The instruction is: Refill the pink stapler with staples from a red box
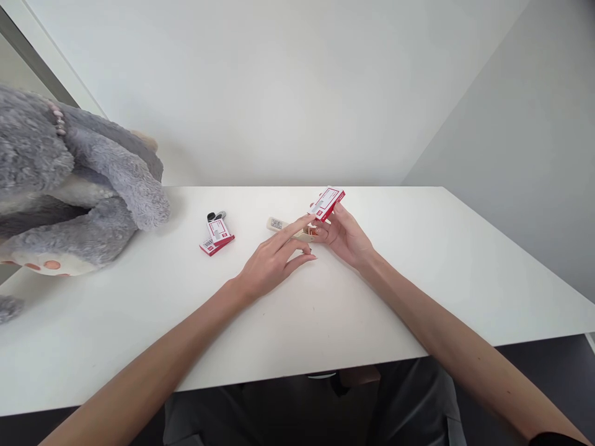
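We are pinching the small red-and-white cardboard box [328, 203], light and crushable, by its edges in our right hand [346, 238]; left hand [272, 263] is hovering released beside it.

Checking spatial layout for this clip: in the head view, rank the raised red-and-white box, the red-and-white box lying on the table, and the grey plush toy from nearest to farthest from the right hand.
1. Raised red-and-white box: held in the right hand.
2. Red-and-white box lying on the table: left of both hands.
3. Grey plush toy: far left edge of the table.
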Tool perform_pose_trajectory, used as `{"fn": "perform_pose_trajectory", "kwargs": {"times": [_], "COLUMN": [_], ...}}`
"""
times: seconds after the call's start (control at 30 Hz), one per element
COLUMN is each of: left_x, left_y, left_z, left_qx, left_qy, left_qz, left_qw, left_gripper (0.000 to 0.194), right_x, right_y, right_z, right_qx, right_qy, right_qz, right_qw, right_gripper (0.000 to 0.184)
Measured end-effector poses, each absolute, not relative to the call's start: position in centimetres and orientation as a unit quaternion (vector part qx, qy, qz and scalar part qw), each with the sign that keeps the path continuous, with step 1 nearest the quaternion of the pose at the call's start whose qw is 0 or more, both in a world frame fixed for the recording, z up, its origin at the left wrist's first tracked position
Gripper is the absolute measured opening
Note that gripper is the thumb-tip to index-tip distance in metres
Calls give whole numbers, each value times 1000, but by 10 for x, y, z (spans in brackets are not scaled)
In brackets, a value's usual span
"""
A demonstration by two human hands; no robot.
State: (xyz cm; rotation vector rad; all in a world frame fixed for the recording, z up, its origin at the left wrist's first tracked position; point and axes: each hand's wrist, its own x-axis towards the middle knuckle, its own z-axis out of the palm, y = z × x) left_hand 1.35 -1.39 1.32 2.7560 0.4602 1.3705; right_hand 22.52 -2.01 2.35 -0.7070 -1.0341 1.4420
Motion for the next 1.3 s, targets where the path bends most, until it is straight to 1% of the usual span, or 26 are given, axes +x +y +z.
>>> {"fn": "perform_pose_trajectory", "kwargs": {"times": [0.17,0.27,0.4,0.47,0.57,0.7,0.8,0.97,1.07,1.13,1.3], "left_x": [14,15,17,19,21,22,23,23,22,20,16], "left_y": [-14,-16,-24,-29,-35,-39,-41,-39,-34,-28,-14], "left_z": [18,22,27,28,29,29,29,26,21,17,10], "left_qx": [879,877,892,897,902,904,904,898,892,876,830], "left_qy": [132,113,56,41,31,32,26,43,81,120,204], "left_qz": [457,465,444,434,422,416,417,429,440,463,518], "left_qw": [-15,-42,-66,-69,-80,-93,-87,-87,-68,-53,-33], "left_gripper": [11,13,9,5,8,12,11,12,12,14,23], "right_x": [226,223,215,212,210,205,200,200,206,210,217], "right_y": [-19,-22,-30,-33,-32,-31,-34,-33,-29,-27,-25], "right_z": [23,21,16,13,5,-1,1,7,8,8,11], "right_qx": [-320,-340,-379,-377,-372,-415,-459,-453,-448,-423,-326], "right_qy": [-458,-504,-604,-649,-685,-674,-657,-631,-615,-600,-591], "right_qz": [593,561,493,481,484,475,459,503,516,549,637], "right_qw": [579,562,498,453,397,385,383,379,393,399,372], "right_gripper": [42,43,40,39,43,44,44,35,44,47,45]}}
